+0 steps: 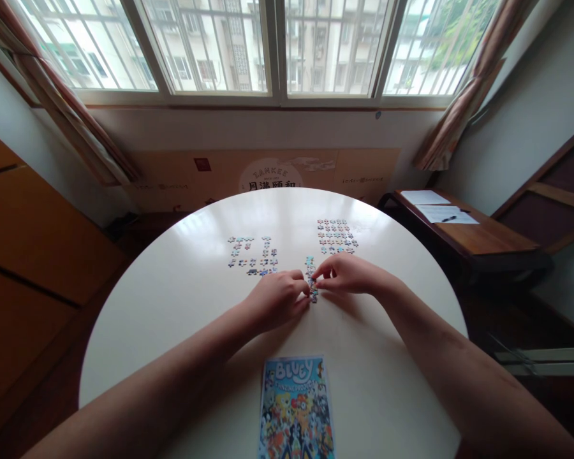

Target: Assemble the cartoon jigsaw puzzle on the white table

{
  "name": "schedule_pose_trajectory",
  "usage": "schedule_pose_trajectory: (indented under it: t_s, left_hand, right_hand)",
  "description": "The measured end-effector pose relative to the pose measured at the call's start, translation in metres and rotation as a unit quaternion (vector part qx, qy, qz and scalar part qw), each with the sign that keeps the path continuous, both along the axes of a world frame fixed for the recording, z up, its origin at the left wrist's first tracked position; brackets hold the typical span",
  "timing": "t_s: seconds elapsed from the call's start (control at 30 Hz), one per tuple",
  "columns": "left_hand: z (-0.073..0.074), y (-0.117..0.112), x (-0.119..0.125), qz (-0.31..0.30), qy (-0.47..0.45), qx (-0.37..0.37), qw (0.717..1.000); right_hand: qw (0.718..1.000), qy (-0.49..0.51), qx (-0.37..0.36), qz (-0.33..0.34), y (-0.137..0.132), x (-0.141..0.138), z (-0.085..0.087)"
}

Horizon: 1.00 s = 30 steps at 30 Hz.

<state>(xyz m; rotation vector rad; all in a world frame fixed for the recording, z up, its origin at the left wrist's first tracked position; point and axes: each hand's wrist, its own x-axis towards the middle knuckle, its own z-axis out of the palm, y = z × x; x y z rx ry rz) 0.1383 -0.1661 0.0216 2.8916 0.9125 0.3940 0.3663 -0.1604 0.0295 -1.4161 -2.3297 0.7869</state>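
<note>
Both my hands meet at the middle of a round white table (182, 299). My left hand (277, 298) is curled, fingertips pinching a short strip of joined jigsaw pieces (310, 278). My right hand (347, 274) pinches the same strip from the other side. Loose jigsaw pieces lie in two laid-out groups beyond the hands: a left group (252, 254) and a right group (335, 234). A colourful cartoon reference picture (296, 408) lies flat near the table's front edge, between my forearms.
A dark wooden side desk (478, 236) at the right holds papers (440, 207) and a pen. A cardboard sheet with printing (268, 175) leans against the wall under the window. Wooden panels stand at the left.
</note>
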Motion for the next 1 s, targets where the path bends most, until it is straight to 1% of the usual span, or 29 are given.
schedule_pose_trajectory:
  t_s: [0.27,0.37,0.5,0.7,0.8,0.9,1.0]
  left_hand:
    - [-0.007,0.001,0.002,0.006,-0.006,0.022,1.000]
    - [-0.007,0.002,0.001,-0.001,-0.010,0.030,0.999]
    - [-0.006,0.002,0.000,-0.015,-0.014,0.046,0.999]
    - [-0.007,0.002,0.000,-0.041,-0.013,0.081,0.996]
    - [-0.008,0.001,0.001,-0.042,-0.003,0.095,0.995]
    - [-0.008,0.000,0.002,-0.036,0.000,0.095,0.995]
    - [-0.007,0.000,0.002,-0.028,-0.010,0.075,0.997]
  right_hand:
    - [0.999,-0.037,0.039,-0.001,-0.004,-0.006,0.006]
    - [0.996,-0.061,0.060,0.000,-0.007,-0.007,0.007]
    - [0.995,-0.081,0.066,0.006,-0.009,-0.007,0.008]
    - [0.991,-0.105,0.080,-0.009,-0.013,-0.010,0.009]
    - [0.989,-0.114,0.088,-0.019,-0.014,-0.012,0.009]
    - [0.989,-0.119,0.090,-0.024,-0.015,-0.013,0.008]
    - [0.989,-0.120,0.085,-0.026,-0.015,-0.013,0.009]
